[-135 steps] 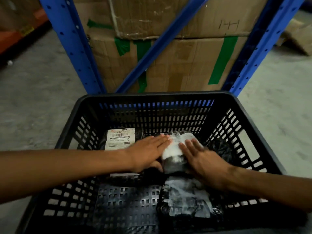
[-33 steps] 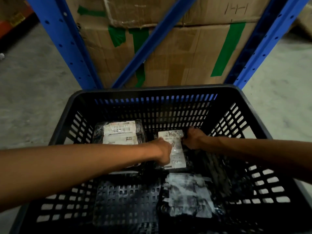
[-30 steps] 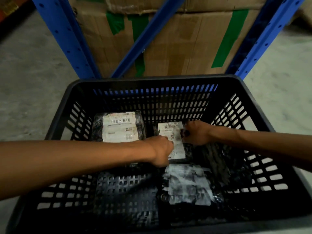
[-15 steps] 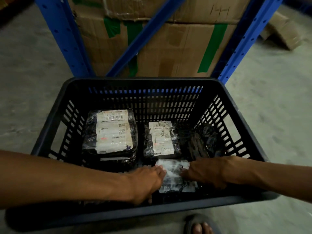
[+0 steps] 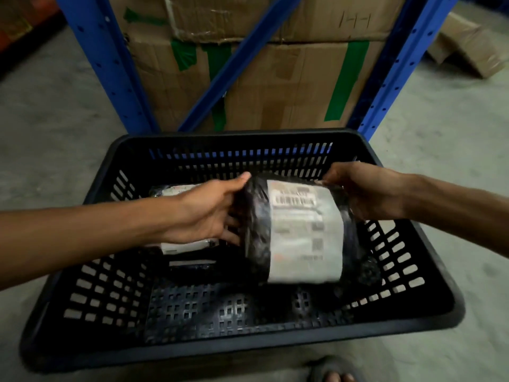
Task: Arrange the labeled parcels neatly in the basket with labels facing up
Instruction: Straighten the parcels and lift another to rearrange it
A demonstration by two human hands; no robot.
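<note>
Grey concrete floor and taped cardboard cartons surround the black slotted plastic basket. Both hands, left hand and right hand, clamp fingers on a black plastic-wrapped parcel above the basket's right half, white label up, long axis running away from the person, likely for laying flat beside another labelled parcel.

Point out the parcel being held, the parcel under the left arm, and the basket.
Held parcel [image 5: 303,230]: head view, on its white label.
Parcel under left arm [image 5: 190,246]: head view, label's near edge.
Basket [image 5: 234,137]: head view, far rim.
</note>
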